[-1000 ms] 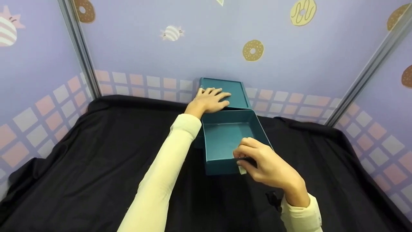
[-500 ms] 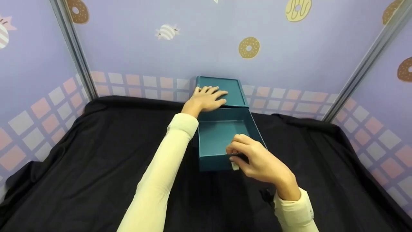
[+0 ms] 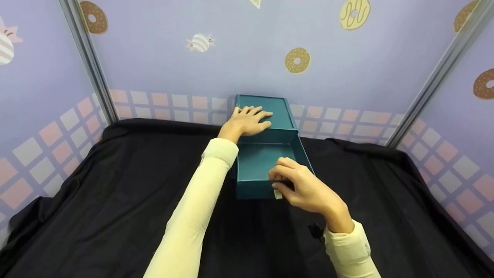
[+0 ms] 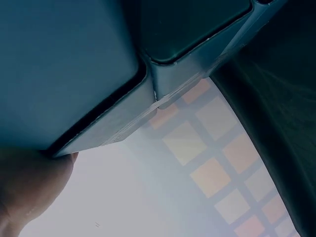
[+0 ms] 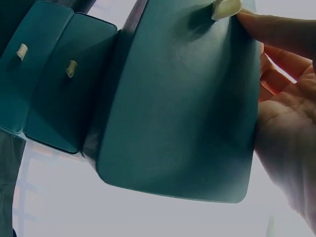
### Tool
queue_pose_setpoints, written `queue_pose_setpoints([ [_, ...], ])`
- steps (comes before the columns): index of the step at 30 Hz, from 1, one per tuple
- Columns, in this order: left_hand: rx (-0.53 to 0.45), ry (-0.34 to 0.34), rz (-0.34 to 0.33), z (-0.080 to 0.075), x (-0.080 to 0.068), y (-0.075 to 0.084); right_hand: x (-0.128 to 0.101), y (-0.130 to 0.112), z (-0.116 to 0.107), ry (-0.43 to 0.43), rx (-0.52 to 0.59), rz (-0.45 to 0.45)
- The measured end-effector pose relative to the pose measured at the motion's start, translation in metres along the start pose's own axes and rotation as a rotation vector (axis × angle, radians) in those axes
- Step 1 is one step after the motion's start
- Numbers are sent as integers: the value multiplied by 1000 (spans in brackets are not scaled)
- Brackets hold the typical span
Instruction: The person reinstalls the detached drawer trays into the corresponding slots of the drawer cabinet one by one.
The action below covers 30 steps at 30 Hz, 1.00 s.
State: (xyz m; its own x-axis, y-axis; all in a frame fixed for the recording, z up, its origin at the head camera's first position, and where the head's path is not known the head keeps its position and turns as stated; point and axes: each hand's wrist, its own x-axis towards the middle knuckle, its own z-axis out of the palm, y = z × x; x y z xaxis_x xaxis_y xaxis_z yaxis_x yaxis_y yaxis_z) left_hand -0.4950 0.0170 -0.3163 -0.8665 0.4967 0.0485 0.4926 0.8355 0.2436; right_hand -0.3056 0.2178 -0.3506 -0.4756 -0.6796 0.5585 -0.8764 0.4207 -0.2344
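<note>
A teal drawer cabinet (image 3: 279,112) stands against the back wall, its top drawer (image 3: 252,190) pulled far out toward me. Nothing shows in the visible part of that drawer. My left hand (image 3: 250,122) rests on the cabinet top with fingers spread. At the right of the drawer's front panel, my right hand (image 3: 307,189) grips the upper edge, fingers over the inside and thumb outside. A pale knob (image 5: 227,9) sits right by the thumb in the right wrist view. Below, two lower drawers (image 5: 69,86) are closed, each with a pale knob.
Black cloth (image 3: 115,193) covers the table and bunches up along the walls. Lilac wall panels (image 3: 247,58) with donut and candy prints enclose the back and both sides. Grey metal posts (image 3: 90,65) stand in the corners. A small black object (image 3: 315,231) is by the right wrist.
The drawer has slid a little way back toward the cabinet, with my right hand still on its front edge. My left hand stays on the cabinet top. The head view has shifted slightly.
</note>
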Motion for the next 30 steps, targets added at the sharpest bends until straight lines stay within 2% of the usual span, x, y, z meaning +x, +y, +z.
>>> queue_pose_setpoints([
  [11, -16, -6, 2, 0, 0, 1, 10, 13, 8, 0, -25, 40],
  [22, -18, 7, -6, -1, -2, -1, 20, 25, 7, -6, 3, 49],
  [30, -18, -13, -9, 0, 2, -1, 21, 31, 8, 4, -31, 54],
])
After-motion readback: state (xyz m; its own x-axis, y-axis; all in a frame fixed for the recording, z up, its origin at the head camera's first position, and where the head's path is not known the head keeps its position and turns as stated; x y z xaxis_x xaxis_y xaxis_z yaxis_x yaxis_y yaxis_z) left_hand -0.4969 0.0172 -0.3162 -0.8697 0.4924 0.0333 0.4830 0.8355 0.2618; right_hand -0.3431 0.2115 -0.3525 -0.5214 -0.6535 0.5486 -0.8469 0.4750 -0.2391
